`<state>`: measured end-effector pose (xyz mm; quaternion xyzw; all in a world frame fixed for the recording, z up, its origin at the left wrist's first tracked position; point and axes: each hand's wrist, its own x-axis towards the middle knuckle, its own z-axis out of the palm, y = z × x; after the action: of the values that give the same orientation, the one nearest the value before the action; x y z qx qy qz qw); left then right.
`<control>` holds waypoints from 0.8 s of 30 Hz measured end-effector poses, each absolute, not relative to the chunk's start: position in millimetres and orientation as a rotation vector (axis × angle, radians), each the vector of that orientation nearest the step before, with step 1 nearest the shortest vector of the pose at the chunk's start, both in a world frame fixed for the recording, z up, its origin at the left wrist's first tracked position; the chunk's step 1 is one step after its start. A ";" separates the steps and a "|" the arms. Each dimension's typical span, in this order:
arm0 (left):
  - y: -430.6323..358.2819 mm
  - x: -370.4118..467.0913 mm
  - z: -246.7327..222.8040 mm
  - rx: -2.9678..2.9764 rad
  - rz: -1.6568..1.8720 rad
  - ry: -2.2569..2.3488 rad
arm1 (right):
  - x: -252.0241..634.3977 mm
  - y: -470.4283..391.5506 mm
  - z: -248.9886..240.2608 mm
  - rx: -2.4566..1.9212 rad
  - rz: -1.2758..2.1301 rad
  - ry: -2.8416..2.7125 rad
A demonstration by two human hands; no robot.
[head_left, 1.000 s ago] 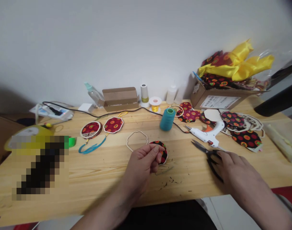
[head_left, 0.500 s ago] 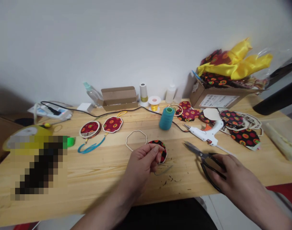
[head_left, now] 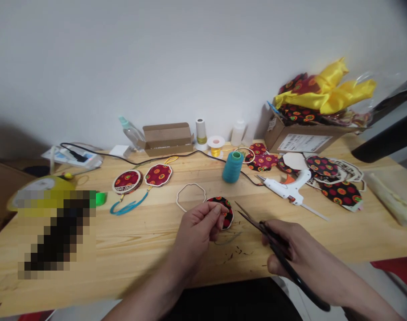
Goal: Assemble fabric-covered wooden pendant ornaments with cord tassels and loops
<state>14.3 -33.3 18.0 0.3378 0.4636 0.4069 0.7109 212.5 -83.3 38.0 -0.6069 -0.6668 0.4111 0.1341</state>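
My left hand (head_left: 203,227) is closed in a pinch above the table; what its fingertips hold is too small to make out. A thin grey thread (head_left: 228,242) curves just below those fingers. Behind them is a black disc with red and orange pattern and a pale rim (head_left: 227,214), partly hidden by the hand. My right hand (head_left: 297,249) grips black-handled scissors (head_left: 253,220), their slightly parted blades pointing at the disc and left fingertips. An unfilled pale scalloped frame (head_left: 177,196) lies beyond my left hand. A teal thread cone (head_left: 232,168) stands farther back.
A white glue gun (head_left: 288,187) lies right of the cone, near patterned fabric pieces (head_left: 342,191). Two finished red pendants (head_left: 158,174) lie on the left. A carton of fabric (head_left: 300,140) stands back right. A black cable (head_left: 163,156) crosses the table; dark scraps (head_left: 238,252) lie in front.
My right hand has lifted the scissors off the table and brought them left, the blades now close to the disc. My left hand has stayed in its pinch.
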 end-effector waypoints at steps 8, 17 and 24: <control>-34.6 13.2 18.2 0.843 0.887 1.041 | 204.6 -73.0 37.4 -1.795 1.204 -2.105; -36.2 11.7 18.4 1.066 0.799 1.081 | 193.1 -62.8 36.6 -1.771 0.985 -2.096; -36.2 10.8 17.5 1.086 0.822 1.080 | 189.2 -60.4 37.0 -1.776 0.999 -2.084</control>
<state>10.8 -36.2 17.5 0.4771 0.4747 0.3610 0.6456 189.2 -60.4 37.0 -0.6056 -0.7103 0.3405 0.1133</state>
